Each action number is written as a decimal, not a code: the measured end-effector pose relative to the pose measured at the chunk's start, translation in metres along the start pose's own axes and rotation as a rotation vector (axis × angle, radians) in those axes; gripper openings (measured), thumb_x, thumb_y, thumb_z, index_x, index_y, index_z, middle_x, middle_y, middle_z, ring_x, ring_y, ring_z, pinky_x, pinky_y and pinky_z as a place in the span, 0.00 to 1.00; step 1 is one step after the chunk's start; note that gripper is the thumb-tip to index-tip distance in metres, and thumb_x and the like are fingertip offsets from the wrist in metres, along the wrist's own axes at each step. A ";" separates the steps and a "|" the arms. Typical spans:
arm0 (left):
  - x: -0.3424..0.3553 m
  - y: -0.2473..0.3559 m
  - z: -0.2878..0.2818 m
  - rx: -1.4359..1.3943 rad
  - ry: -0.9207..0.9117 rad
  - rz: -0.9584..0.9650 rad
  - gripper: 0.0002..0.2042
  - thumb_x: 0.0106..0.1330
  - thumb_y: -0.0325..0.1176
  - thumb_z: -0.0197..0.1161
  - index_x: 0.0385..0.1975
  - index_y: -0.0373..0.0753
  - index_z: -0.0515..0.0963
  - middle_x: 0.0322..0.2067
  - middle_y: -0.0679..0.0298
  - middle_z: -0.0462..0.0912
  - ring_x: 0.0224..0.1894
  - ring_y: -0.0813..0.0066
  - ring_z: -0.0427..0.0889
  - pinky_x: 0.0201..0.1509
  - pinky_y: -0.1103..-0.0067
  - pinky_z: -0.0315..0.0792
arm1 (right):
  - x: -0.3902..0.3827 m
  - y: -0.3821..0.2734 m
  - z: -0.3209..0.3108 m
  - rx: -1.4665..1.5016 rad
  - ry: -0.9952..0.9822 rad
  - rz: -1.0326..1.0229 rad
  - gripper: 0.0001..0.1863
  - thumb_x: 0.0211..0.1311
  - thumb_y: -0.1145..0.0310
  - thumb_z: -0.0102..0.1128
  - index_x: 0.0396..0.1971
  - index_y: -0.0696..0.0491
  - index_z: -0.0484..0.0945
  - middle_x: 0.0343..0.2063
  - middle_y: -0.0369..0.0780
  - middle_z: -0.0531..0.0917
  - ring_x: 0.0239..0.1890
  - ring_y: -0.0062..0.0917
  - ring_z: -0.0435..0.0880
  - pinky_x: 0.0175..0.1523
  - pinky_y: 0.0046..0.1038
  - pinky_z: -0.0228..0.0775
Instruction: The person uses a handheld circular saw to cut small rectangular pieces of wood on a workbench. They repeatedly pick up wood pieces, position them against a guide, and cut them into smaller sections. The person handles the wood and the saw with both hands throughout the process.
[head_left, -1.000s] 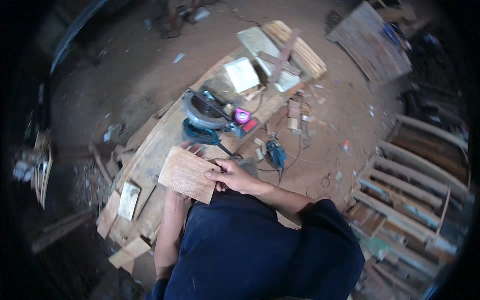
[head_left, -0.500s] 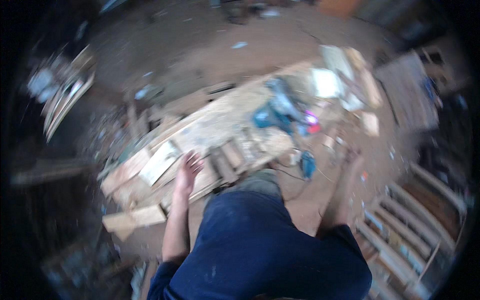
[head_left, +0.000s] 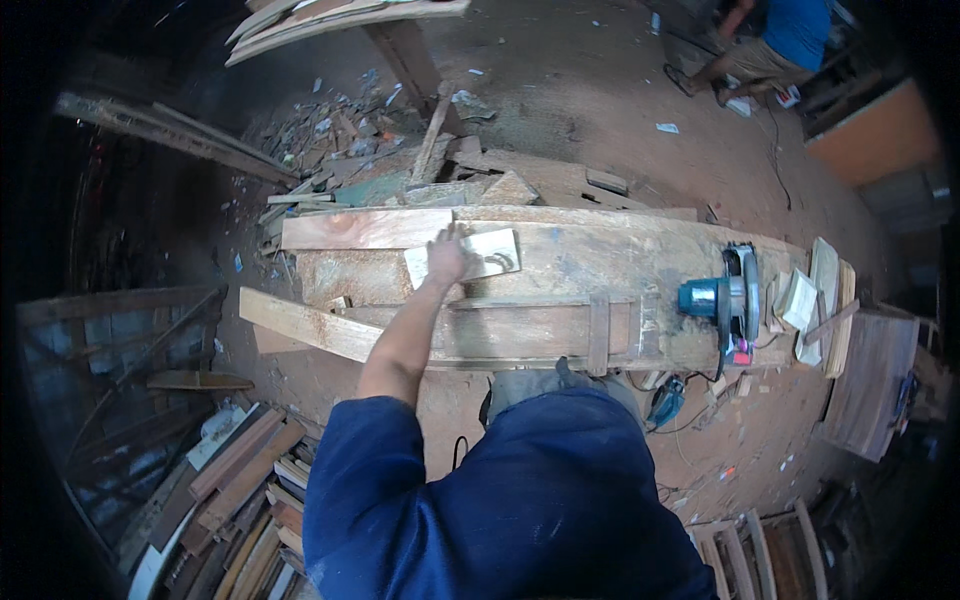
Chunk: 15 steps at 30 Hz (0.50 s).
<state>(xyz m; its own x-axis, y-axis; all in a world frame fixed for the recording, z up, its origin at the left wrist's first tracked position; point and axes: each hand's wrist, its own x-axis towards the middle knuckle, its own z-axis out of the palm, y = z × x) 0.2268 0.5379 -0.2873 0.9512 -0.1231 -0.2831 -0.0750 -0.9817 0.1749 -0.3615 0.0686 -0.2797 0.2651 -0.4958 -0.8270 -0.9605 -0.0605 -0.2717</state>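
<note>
My left hand (head_left: 447, 257) reaches out over the workbench, its fingers stretched and slightly apart. It lies over a pale rectangular board (head_left: 508, 243) that has a dark curved mark on it. The fingertips come to the end of a reddish plank (head_left: 360, 230) along the bench's far edge; whether they press on it I cannot tell. Another plank (head_left: 305, 322) lies aslant at the near left, by my forearm. No part of my right hand shows.
A blue-green circular saw (head_left: 708, 298) stands on the right of the wooden workbench (head_left: 600, 245), near offcuts (head_left: 798, 300). A blue power tool (head_left: 666, 402) lies below the bench. Stacked timber (head_left: 245, 470) fills the lower left. A person in blue (head_left: 795, 35) is at the far right.
My view has swung to the left and steadied. My left hand has moved forward onto the pale board. The right hand, in view before, is out of sight.
</note>
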 end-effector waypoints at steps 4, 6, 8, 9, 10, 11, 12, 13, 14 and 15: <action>0.006 0.031 -0.003 0.057 -0.168 -0.038 0.41 0.51 0.55 0.73 0.67 0.47 0.70 0.63 0.53 0.73 0.69 0.52 0.67 0.72 0.45 0.56 | -0.023 0.003 0.012 0.091 -0.063 0.102 0.15 0.73 0.61 0.56 0.49 0.57 0.79 0.38 0.39 0.84 0.38 0.24 0.82 0.45 0.24 0.74; 0.008 0.028 -0.018 0.125 -0.268 0.012 0.36 0.54 0.55 0.70 0.63 0.46 0.76 0.60 0.54 0.76 0.69 0.53 0.67 0.72 0.43 0.55 | -0.022 0.000 0.008 0.120 -0.060 0.115 0.14 0.73 0.62 0.57 0.47 0.57 0.79 0.36 0.39 0.84 0.37 0.25 0.82 0.44 0.24 0.74; -0.004 0.021 -0.029 0.048 -0.330 0.140 0.26 0.57 0.50 0.71 0.53 0.42 0.81 0.54 0.52 0.79 0.62 0.51 0.75 0.66 0.51 0.66 | -0.019 -0.003 0.002 0.160 -0.046 0.123 0.13 0.72 0.63 0.57 0.45 0.57 0.80 0.35 0.39 0.84 0.37 0.25 0.82 0.44 0.24 0.74; -0.013 0.006 -0.025 -0.044 -0.300 0.175 0.25 0.58 0.48 0.72 0.52 0.42 0.81 0.54 0.51 0.79 0.60 0.51 0.76 0.64 0.54 0.69 | -0.009 -0.011 -0.002 0.186 -0.034 0.107 0.13 0.71 0.63 0.58 0.44 0.57 0.80 0.34 0.39 0.84 0.36 0.25 0.82 0.43 0.24 0.75; -0.024 -0.010 -0.022 -0.135 -0.268 0.208 0.23 0.59 0.46 0.72 0.51 0.41 0.81 0.54 0.50 0.79 0.59 0.50 0.78 0.62 0.57 0.72 | 0.000 -0.018 -0.008 0.217 -0.025 0.085 0.12 0.71 0.64 0.58 0.44 0.57 0.80 0.33 0.39 0.84 0.36 0.25 0.82 0.43 0.24 0.75; -0.033 -0.001 -0.034 -0.175 -0.208 0.305 0.20 0.62 0.43 0.71 0.50 0.39 0.81 0.54 0.48 0.79 0.54 0.50 0.81 0.58 0.62 0.75 | 0.005 -0.018 -0.019 0.271 0.018 0.068 0.12 0.71 0.64 0.58 0.43 0.58 0.81 0.33 0.39 0.84 0.35 0.26 0.82 0.43 0.24 0.75; -0.044 -0.003 -0.043 -0.249 -0.196 0.281 0.20 0.64 0.45 0.69 0.50 0.40 0.80 0.54 0.47 0.79 0.54 0.51 0.81 0.58 0.62 0.75 | 0.013 -0.031 -0.033 0.300 0.058 0.018 0.11 0.70 0.65 0.58 0.42 0.58 0.81 0.32 0.40 0.84 0.35 0.26 0.83 0.43 0.25 0.75; -0.054 -0.005 -0.049 -0.326 -0.185 0.253 0.21 0.65 0.46 0.68 0.51 0.40 0.80 0.55 0.47 0.79 0.54 0.52 0.81 0.58 0.62 0.76 | 0.024 -0.048 -0.051 0.277 0.105 -0.073 0.11 0.70 0.65 0.59 0.41 0.58 0.81 0.31 0.40 0.85 0.35 0.26 0.83 0.42 0.25 0.75; -0.062 -0.006 -0.059 -0.397 -0.167 0.225 0.21 0.66 0.48 0.67 0.52 0.40 0.80 0.56 0.47 0.78 0.53 0.53 0.82 0.57 0.63 0.76 | 0.032 -0.068 -0.063 0.258 0.158 -0.157 0.11 0.70 0.66 0.59 0.40 0.58 0.81 0.31 0.40 0.85 0.34 0.26 0.83 0.42 0.25 0.75; -0.070 -0.006 -0.075 -0.502 -0.100 0.137 0.21 0.68 0.49 0.65 0.52 0.41 0.79 0.54 0.48 0.80 0.52 0.53 0.82 0.57 0.64 0.76 | 0.034 -0.099 -0.063 0.102 0.218 -0.283 0.11 0.69 0.67 0.60 0.43 0.60 0.81 0.33 0.41 0.85 0.36 0.27 0.83 0.44 0.27 0.76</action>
<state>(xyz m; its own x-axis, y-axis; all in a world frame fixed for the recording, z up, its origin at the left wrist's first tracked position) 0.1832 0.5637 -0.1983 0.9079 -0.2822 -0.3100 -0.0203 -0.7682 0.6399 -0.2631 0.0032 -0.2497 0.4847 -0.6449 -0.5909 -0.8352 -0.1405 -0.5317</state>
